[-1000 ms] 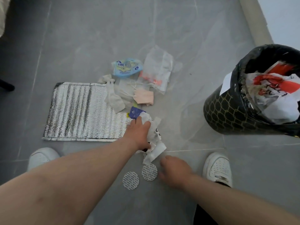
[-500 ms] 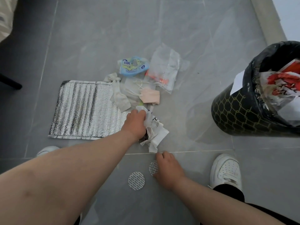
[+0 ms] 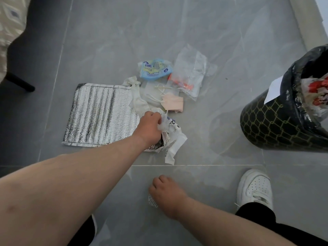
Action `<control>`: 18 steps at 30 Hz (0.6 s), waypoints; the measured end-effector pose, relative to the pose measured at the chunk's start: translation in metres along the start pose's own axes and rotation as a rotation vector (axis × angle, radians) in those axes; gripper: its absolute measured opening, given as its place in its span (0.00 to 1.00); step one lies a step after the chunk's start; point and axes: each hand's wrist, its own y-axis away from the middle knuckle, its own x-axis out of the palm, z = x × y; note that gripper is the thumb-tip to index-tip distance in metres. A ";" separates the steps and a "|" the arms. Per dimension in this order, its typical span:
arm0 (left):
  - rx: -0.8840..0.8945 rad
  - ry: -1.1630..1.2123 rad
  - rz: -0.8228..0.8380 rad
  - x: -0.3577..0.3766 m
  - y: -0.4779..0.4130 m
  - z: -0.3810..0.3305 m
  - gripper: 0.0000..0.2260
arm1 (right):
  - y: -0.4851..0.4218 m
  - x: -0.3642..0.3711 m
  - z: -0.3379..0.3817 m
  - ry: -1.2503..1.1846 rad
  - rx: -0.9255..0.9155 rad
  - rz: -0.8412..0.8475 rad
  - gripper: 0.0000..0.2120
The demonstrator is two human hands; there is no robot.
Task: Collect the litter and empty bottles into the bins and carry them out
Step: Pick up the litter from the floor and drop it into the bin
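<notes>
Reaching down close to the body, the right hand [image 3: 166, 196] curls over a small white meshed round sticker [image 3: 153, 201] on the grey floor; whether the fingers pinch it I cannot tell. Farther out, the left hand [image 3: 150, 128] holds a bunch of crumpled white paper wrappers [image 3: 171, 139] tight. The black bin with gold net pattern [image 3: 276, 125] stands off to the right, nearer the right hand. More litter lies beyond.

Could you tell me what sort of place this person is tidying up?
Probably a room in a home. The large grey glossy floor tiles, the black bin with a gold lattice pattern lined with a black bag, and a dark furniture leg at the left edge suggest a domestic interior.
</notes>
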 end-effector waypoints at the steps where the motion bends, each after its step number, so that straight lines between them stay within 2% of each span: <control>1: -0.007 0.025 -0.017 -0.003 0.000 0.000 0.11 | -0.002 0.002 0.000 -0.017 0.038 -0.025 0.22; 3: -0.026 0.088 -0.043 -0.008 -0.001 0.000 0.11 | -0.002 -0.005 0.001 -0.072 0.078 0.001 0.22; 8: -0.059 0.319 -0.123 -0.033 0.003 -0.012 0.11 | 0.011 -0.040 -0.010 -0.268 0.139 0.112 0.10; 11: -0.049 0.403 -0.209 -0.054 0.013 -0.033 0.11 | 0.037 -0.080 -0.024 -0.340 0.138 0.083 0.08; 14: -0.025 0.466 -0.287 -0.072 0.026 -0.068 0.13 | 0.078 -0.148 -0.046 -0.360 0.176 -0.072 0.05; 16: 0.008 0.484 -0.335 -0.083 0.035 -0.100 0.13 | 0.112 -0.200 -0.064 -0.418 0.247 -0.240 0.05; 18: 0.036 0.519 -0.384 -0.091 0.043 -0.137 0.13 | 0.152 -0.247 -0.082 -0.537 0.325 -0.429 0.09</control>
